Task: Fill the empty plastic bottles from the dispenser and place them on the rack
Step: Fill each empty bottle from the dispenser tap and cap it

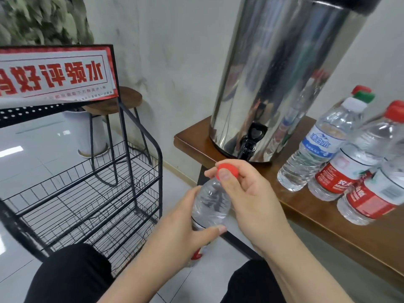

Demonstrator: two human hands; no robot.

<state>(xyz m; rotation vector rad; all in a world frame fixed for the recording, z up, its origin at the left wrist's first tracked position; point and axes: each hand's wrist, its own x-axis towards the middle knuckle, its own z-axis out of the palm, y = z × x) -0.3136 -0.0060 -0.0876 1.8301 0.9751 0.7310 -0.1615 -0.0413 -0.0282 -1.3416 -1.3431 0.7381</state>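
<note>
Gripping the clear plastic bottle (211, 204) round its body, left hand (185, 224) holds it below the steel dispenser's black tap (251, 141); right hand (247, 193) pinches its red screw cap (226, 169) (label hidden). Black wire rack (87, 193) sign (54, 73) shows mirrored red characters; table bottle (314, 147) reads 凉白水

Left hand (185, 219) curls around the bottle (211, 204), thumb across its front; right hand (247, 193) pinches the red cap (226, 169) from above, both forearms reaching forward
</note>
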